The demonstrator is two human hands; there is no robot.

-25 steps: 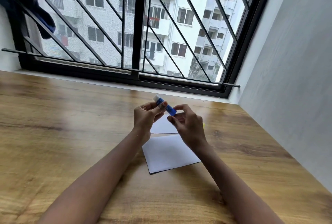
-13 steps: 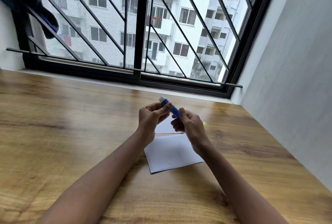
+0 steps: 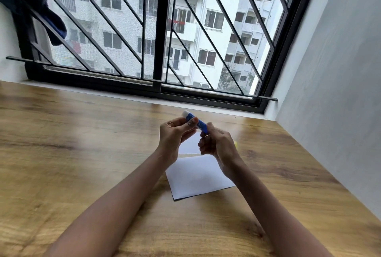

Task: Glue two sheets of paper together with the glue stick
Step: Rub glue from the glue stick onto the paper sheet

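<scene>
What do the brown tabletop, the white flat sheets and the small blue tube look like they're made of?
Brown tabletop: wood or wood-print laminate, I cannot tell which; grain streaks and knots, soft sheen.
White rectangular sheets: thin matte paper, lying flat with crisp edges.
Blue cylindrical glue stick: probably smooth plastic, even colour with a white end; slightly blurred.
</scene>
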